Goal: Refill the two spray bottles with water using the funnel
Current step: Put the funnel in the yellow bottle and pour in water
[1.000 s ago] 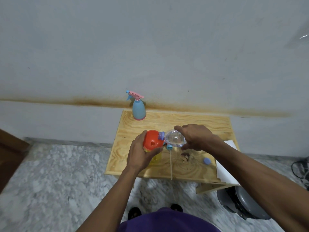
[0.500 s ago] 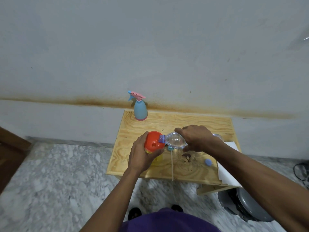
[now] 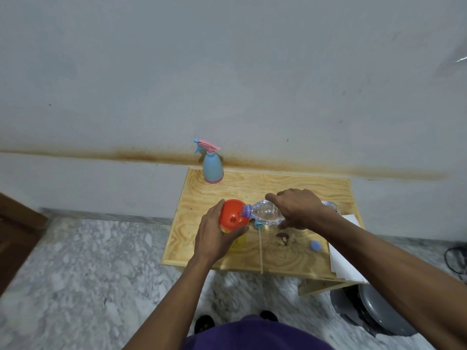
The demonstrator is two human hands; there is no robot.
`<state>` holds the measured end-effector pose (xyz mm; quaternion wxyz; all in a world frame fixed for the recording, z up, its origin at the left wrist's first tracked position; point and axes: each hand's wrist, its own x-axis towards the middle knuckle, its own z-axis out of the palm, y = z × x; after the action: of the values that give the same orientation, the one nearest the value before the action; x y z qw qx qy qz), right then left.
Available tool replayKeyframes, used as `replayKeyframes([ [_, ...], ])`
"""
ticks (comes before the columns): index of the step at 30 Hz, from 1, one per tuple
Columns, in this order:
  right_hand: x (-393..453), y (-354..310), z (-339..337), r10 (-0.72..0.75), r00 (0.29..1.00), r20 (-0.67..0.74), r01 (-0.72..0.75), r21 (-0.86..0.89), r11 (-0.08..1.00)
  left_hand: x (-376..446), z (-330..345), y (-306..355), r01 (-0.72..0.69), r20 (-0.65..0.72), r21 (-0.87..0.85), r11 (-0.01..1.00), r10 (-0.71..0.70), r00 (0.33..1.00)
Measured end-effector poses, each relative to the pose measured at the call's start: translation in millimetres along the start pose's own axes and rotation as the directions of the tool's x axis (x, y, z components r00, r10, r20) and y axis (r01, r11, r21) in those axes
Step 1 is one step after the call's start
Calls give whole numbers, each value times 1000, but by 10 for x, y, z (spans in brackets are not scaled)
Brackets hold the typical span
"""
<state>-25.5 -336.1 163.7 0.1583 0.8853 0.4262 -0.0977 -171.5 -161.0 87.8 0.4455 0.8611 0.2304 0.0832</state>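
My left hand (image 3: pixel 214 236) wraps around an orange funnel (image 3: pixel 231 214) that sits on a yellow bottle (image 3: pixel 237 242), mostly hidden under the hand. My right hand (image 3: pixel 298 208) grips a clear water bottle (image 3: pixel 262 214), tipped sideways with its open mouth over the funnel's rim. A blue spray bottle with a pink trigger (image 3: pixel 212 165) stands upright at the table's far left corner. A detached spray head's thin tube (image 3: pixel 260 251) lies on the wood just right of the funnel.
The small plywood table (image 3: pixel 328 188) stands against a grey wall. A blue cap (image 3: pixel 315 246) lies near the right front. White paper (image 3: pixel 343 258) hangs over the right edge. A grey bin (image 3: pixel 374 309) sits on the marble floor below.
The view has shifted slightly. The water bottle's mouth stays over the funnel, tipped a little further; both hands hold their places.
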Motion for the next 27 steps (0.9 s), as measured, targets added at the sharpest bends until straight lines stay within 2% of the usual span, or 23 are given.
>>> replayKeyframes([
  [18, 0, 5, 32, 2, 1000, -7, -2, -3, 1000, -18, -7, 9, 20, 20, 12, 1000, -21, 1000],
  [22, 6, -2, 60, 6, 1000, -11, -6, 51, 999, -21, -11, 21, 17, 17, -2, 1000, -17, 1000],
  [27, -27, -52, 106, 24, 1000, 6, -25, 216, 976, -31, -34, 31, 32, 29, 1, 1000, -32, 999],
])
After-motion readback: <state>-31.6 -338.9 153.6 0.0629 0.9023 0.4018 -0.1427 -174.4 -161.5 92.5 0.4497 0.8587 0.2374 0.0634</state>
